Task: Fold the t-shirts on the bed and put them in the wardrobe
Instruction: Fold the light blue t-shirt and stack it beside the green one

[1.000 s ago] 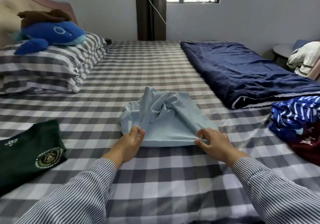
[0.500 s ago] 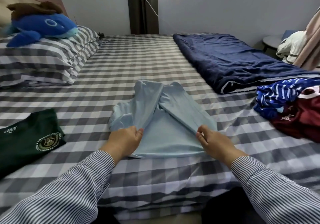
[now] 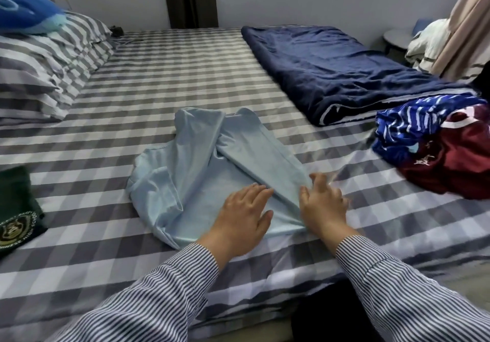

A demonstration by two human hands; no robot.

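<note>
green shirt (image 3: 18, 209) cropped, right hand (image 3: 324, 204) perhaps blurred

The pale blue t-shirt (image 3: 191, 172) is thin, smooth cloth with a faint sheen, creased in soft folds. The bed (image 3: 169, 76) wears a matt woven sheet in grey and white checks; the pillows (image 3: 50, 66) have striped cloth of the same kind. The navy blanket (image 3: 331, 68) looks thicker, matt and slightly rumpled. The blue toy (image 3: 23, 13) is fuzzy plush. The maroon shirt (image 3: 456, 166) is glossy, slick cloth.
</note>
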